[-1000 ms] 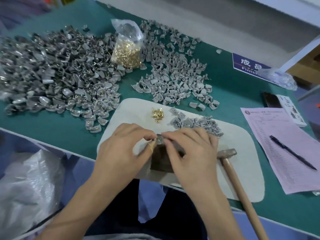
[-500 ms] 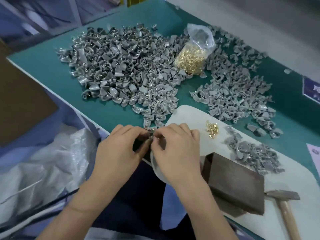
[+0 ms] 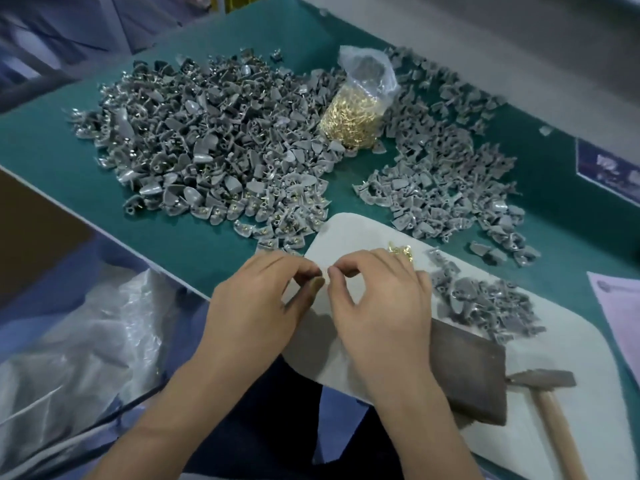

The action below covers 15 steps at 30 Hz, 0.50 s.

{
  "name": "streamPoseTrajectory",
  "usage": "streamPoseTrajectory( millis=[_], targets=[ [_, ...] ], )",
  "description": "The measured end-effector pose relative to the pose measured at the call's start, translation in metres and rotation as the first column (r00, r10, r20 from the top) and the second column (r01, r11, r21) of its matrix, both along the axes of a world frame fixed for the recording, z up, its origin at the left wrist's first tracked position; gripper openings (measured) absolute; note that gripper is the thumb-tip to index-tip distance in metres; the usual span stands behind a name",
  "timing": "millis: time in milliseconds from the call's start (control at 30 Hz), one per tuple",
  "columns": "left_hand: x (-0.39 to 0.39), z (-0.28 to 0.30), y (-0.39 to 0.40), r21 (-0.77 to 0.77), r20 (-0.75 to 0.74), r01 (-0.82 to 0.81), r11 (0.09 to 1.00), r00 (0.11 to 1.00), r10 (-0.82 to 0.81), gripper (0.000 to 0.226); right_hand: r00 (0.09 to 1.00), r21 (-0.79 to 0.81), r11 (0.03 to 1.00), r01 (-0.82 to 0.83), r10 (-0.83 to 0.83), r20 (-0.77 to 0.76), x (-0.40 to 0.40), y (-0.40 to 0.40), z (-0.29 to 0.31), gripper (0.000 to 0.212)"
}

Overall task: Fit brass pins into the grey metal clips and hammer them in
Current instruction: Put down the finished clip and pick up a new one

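Observation:
My left hand (image 3: 256, 306) and my right hand (image 3: 377, 306) meet fingertip to fingertip over the left end of the white mat (image 3: 571, 341). Both have curled fingers with thumb near forefinger, and I can make out no clip or pin between them. A few loose brass pins (image 3: 401, 251) lie just behind my right hand. Grey clips (image 3: 485, 303) are heaped on the mat to its right. The dark block (image 3: 467, 368) lies by my right wrist, with the hammer (image 3: 540, 379) beside it.
A big pile of clips with brass pins (image 3: 214, 150) covers the green table at the left. Plain clips (image 3: 443, 181) lie at the right, a bag of pins (image 3: 356, 119) between them. Pink paper (image 3: 620, 313) is at the right edge, clear plastic (image 3: 69, 341) below the table.
Both hands left the dark block and moved left to the mat's end, near the pile of pinned clips. The clip seen between them earlier no longer shows. The view swung left.

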<state>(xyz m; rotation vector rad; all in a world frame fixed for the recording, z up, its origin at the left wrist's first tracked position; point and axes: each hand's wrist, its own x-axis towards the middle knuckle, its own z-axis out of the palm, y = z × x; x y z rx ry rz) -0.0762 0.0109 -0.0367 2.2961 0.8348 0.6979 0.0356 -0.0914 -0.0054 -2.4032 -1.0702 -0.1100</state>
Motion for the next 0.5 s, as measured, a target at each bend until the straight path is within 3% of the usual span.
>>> streamPoseTrajectory(
  millis=[133,233,500],
  targets=[
    [0.043,0.002,-0.007,-0.049,-0.059,0.201,0.978,0.977,-0.204,0.006,0.968,0.073,0.966,0.249,-0.249,-0.017,0.028,-0.043,0.007,0.007],
    [0.081,0.002,-0.01,-0.07,-0.136,0.273,0.959,0.95,-0.281,0.009,0.894,0.042,0.893,0.447,-0.444,-0.064,0.044,-0.074,0.006,0.029],
    [0.142,0.005,-0.024,0.039,-0.404,0.23,0.972,0.894,-0.195,0.037,0.839,0.14,0.835,0.532,-0.499,-0.217,0.054,-0.092,-0.003,0.048]
  ],
)
